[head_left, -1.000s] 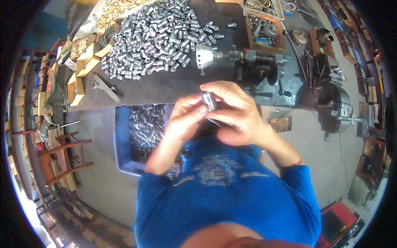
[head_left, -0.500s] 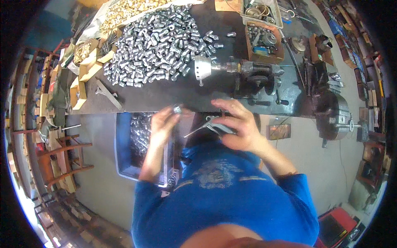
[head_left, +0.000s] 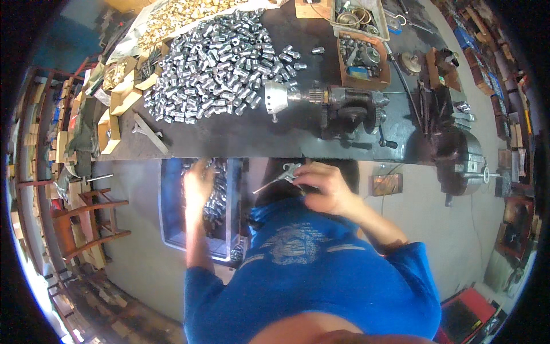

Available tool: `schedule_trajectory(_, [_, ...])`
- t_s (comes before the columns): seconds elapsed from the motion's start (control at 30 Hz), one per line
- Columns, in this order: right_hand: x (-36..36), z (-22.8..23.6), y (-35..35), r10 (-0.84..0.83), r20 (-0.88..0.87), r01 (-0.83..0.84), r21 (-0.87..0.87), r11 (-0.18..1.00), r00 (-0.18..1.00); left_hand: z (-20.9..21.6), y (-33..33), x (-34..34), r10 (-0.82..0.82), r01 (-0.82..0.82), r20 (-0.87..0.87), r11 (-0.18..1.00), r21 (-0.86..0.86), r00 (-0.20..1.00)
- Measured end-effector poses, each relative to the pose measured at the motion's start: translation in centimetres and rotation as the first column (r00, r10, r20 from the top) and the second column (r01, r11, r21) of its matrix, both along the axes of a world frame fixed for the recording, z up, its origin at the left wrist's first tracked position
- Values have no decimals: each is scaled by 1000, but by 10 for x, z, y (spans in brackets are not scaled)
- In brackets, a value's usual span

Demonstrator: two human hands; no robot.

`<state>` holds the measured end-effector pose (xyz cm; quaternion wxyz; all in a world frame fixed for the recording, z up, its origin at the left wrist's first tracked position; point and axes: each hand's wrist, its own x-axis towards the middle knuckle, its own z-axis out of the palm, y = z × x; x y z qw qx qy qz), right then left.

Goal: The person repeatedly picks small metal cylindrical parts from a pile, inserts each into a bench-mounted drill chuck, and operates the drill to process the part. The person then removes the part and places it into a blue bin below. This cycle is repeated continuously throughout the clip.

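Observation:
My right hand [head_left: 331,188] is wrapped round a grey air blow gun [head_left: 285,174] in front of my body, its thin nozzle slanting down to the left. My left hand [head_left: 197,182] is over the blue plastic bin [head_left: 164,226] below the table edge, at the shiny metal fittings [head_left: 216,205] lying in it. Motion smears the left fingers, so whether they hold a fitting is not visible. A large heap of similar fittings [head_left: 209,74] covers the left part of the dark workbench [head_left: 229,140].
A hand-cranked geared device [head_left: 352,109] with a silver chuck [head_left: 275,99] stands on the bench. To the right is a heavy vise [head_left: 464,160]. Brass parts [head_left: 166,23], cardboard boxes [head_left: 125,97] and a flat metal tool [head_left: 150,135] lie left; a box of parts [head_left: 364,60] stands behind.
My left hand has moved left and down from near the table edge, where it held a metal fitting, to the bin. My right hand has shifted slightly with the blow gun.

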<state>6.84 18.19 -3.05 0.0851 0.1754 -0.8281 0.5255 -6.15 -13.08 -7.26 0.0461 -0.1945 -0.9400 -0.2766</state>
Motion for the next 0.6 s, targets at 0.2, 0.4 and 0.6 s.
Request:
schedule_trajectory(0.2, [11,7,4,-58,19,57,58,997,998,40,159,-38,-204,200,-74,978,-54,976])
schedule_trajectory(0.4, [31,-4,19,-168,84,162,70,984,982,-27,200,-82,-244,214,-295,968,-132,924])
schedule_trajectory(0.6, [48,-12,42,-264,317,264,43,964,911,11,178,-55,-248,240,-74,965,-109,966])
